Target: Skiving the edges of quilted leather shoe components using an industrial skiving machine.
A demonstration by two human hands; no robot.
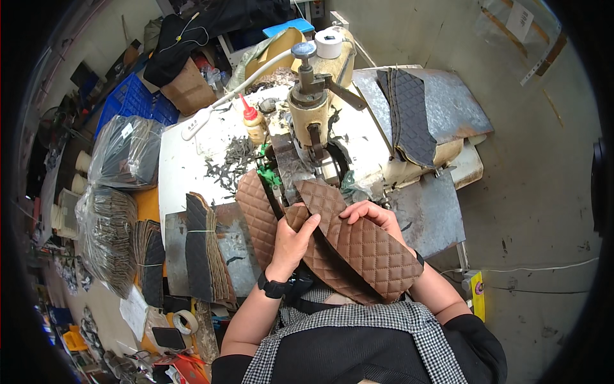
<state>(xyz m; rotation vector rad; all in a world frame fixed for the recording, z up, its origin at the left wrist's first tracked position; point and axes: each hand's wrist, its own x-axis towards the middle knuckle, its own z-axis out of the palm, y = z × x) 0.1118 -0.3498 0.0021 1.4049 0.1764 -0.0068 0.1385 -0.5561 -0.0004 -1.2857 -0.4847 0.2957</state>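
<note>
My left hand (291,242) is closed with its thumb on the near end of a brown quilted panel (377,256), next to the machine (307,109). My right hand (376,216) grips the panel's far edge, fingers curled over its top face. Another brown quilted piece shows below it, with a dark gap between the two layers; how many pieces I hold cannot be made out. A further brown quilted panel (254,214) lies left of my left hand, against the machine's front. The machine's working point is partly covered by the panel.
Dark trimmings (240,153) litter the white tabletop beside a red-capped bottle (254,121). Tied stacks of black quilted pieces (200,246) lie at left, near a plastic-wrapped bundle (105,237). More black quilted pieces (409,115) rest on a metal plate (457,105) at right.
</note>
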